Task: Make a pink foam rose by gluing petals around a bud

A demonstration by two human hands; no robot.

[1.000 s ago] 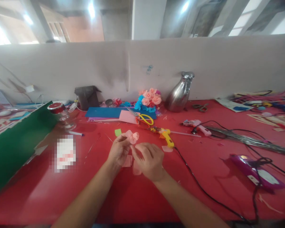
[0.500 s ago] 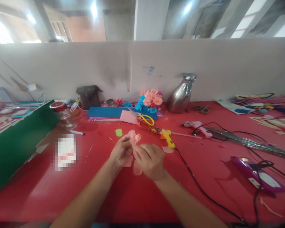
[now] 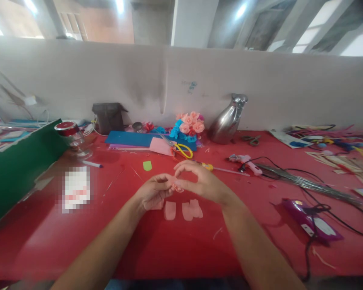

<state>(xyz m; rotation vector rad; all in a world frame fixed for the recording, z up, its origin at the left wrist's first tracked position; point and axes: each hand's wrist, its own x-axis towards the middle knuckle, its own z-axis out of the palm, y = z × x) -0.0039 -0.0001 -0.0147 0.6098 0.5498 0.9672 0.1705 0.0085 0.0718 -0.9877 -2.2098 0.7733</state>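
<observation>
Both my hands meet over the red table, pinching a small pink paper flower between them. My left hand holds it from the left with fingers closed. My right hand grips it from the right with thumb and forefinger, the other fingers arched above. Three loose pink petals lie flat on the table just below my hands. A small green paper piece lies a little beyond my left hand.
At the back lie yellow-handled scissors, blue and pink sheets, a flower bunch and a steel jug. A pink glue gun, wires and a purple device lie right. A green board and jar stand left.
My right hand has lifted and moved right, now covering the yellow glue gun. The pink petals that lay under my hands show on the table. The view has shifted slightly.
</observation>
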